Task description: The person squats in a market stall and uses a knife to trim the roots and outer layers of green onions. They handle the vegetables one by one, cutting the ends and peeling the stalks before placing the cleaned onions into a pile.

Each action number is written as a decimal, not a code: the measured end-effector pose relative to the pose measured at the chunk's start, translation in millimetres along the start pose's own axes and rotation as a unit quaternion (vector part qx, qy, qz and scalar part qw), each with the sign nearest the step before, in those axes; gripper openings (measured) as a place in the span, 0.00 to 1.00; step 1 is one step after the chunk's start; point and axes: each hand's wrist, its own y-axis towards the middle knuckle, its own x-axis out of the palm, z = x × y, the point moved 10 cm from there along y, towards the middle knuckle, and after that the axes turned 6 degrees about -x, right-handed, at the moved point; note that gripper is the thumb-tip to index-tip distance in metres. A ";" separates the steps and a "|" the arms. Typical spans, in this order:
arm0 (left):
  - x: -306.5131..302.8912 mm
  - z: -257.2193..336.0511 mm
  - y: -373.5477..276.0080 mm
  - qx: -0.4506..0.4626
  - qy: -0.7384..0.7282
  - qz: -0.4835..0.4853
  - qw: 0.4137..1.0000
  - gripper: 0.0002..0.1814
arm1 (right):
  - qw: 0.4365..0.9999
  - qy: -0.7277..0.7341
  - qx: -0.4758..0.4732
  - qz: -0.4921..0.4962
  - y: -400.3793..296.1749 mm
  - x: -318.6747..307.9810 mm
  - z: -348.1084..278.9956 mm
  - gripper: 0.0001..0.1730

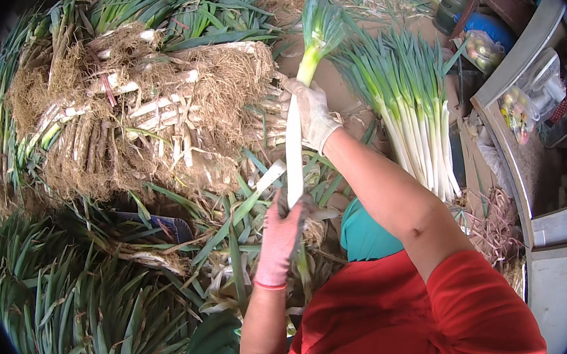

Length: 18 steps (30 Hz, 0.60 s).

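Note:
Both of my hands hold one large green onion (292, 147), its white stalk clean and its green leaves pointing away from me. My left hand (283, 224), in a pink glove with dark fingers, grips the root end low in front of my body. Higher up, my right hand (312, 113) in a whitish work glove closes around the stalk just below the green part. To the right of it lies a row of clean green onions (416, 120), white ends towards me. On the left is a heap of unpeeled green onions (165, 106) with brown, soil-covered roots.
Peeled leaves and trimmings (226, 272) litter the ground before me. More leafy green onions (94, 314) lie at the lower left. At right are a pile of pinkish ties (493, 226), a pale curved panel edge (503, 152), a blue container (489, 30) and plastic bags of produce (481, 52).

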 end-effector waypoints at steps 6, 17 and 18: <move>13.8 0.7 -2.6 0.115 0.310 0.120 0.936 0.21 | 0.991 -0.015 0.130 -0.011 -20.4 -3.1 23.0 0.05; 15.6 -237.1 -56.2 -0.017 0.625 -0.141 0.768 0.16 | 0.992 -0.078 -0.054 -0.083 -11.8 23.3 -31.6 0.08; 3.9 -262.4 -73.8 -0.049 0.623 -0.174 0.761 0.17 | 0.993 -0.055 -0.051 -0.087 -13.0 28.9 -37.1 0.09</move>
